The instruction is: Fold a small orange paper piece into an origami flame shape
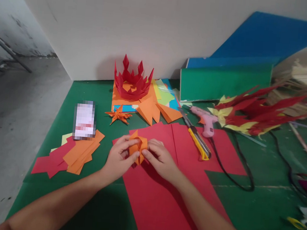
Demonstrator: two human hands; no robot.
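Note:
Both hands meet over a red paper sheet point(159, 201) on the green mat. My left hand point(119, 158) pinches the left side of a small folded orange paper piece point(137, 147). My right hand point(159, 158) pinches its right side, fingers closed on the folds. A finished orange paper star point(119, 116) lies a little beyond them. A red paper crown point(132, 81) stands on orange sheets at the back.
A yellow utility knife point(198, 139) and a pink glue gun point(205, 121) with its black cord lie to the right. Orange and red paper strips point(72, 154) and a blurred card point(84, 120) lie left. Red-yellow paper flames point(252, 114), green and blue boards at back right.

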